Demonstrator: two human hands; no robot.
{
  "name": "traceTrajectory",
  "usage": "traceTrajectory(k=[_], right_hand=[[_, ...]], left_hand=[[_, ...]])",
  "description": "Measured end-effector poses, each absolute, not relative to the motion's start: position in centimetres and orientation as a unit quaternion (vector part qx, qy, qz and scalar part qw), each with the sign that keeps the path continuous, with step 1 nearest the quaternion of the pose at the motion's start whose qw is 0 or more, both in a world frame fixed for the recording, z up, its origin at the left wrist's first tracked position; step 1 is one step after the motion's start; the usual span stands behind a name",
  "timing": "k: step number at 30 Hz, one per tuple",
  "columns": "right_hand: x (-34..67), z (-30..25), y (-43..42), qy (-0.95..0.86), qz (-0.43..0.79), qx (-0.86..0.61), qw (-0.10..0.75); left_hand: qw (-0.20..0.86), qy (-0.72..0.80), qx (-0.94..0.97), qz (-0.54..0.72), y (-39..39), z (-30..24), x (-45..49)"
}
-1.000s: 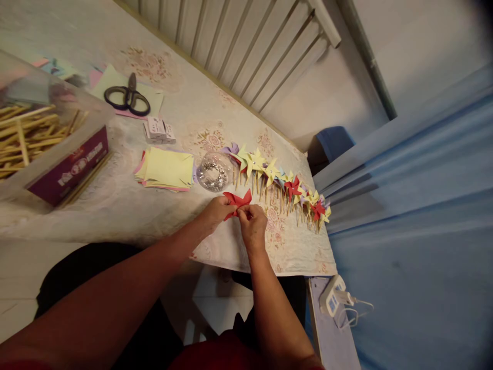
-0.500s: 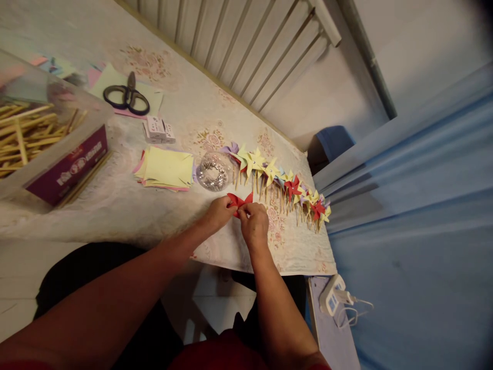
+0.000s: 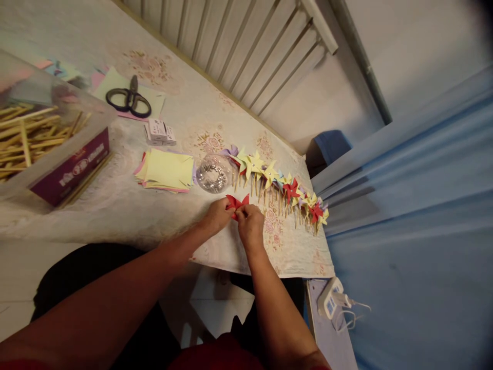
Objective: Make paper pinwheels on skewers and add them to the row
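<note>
Pinwheel point(image 3: 235, 204), red, sits between both hands point(image 3: 251, 226); each pinches it, close together.

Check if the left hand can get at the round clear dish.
Probably yes: the dish sits just beyond the left hand with nothing visible between, though that hand holds red folded paper.

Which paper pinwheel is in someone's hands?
The red pinwheel held between the left hand and right hand; the other pinwheels, red ones included, lie in a row on the table.
</note>
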State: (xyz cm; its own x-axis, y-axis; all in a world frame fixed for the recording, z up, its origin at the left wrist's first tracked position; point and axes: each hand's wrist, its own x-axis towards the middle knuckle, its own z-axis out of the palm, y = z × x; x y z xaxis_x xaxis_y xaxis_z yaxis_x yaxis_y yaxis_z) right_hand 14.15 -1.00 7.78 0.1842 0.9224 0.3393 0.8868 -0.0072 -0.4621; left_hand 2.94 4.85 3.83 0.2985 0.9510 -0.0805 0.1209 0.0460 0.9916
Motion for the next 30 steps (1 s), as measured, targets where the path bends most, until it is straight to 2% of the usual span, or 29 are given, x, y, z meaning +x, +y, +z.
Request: traceTrajectory(k=[4,11,18,26,30], right_hand=[[14.4,8.3,-1.0,-0.688,-0.001,-0.677,0.263],[14.0,6.7,-0.4,-0.538,0.128,-0.753,0.356],[14.2,7.9,-0.6,-0.678,0.005,-0.683,0.270],[14.2,6.5,0.1,-0.517,0.185,-0.749,0.370],[14.1,7.3,-0.2,-0.617,0.063,-0.714,0.323]], left_hand=[[0.561,0.451,0.583,0.376,4.9,3.7,3.0],[0.544,0.469,0.585,0.376,5.0,3.6,2.9],[0.562,0.458,0.572,0.383,4.9,3.7,2.9],[0.521,0.484,0.610,0.349,5.0,3.8,2.8],[0.526,0.483,0.604,0.353,5.0,3.6,2.9]])
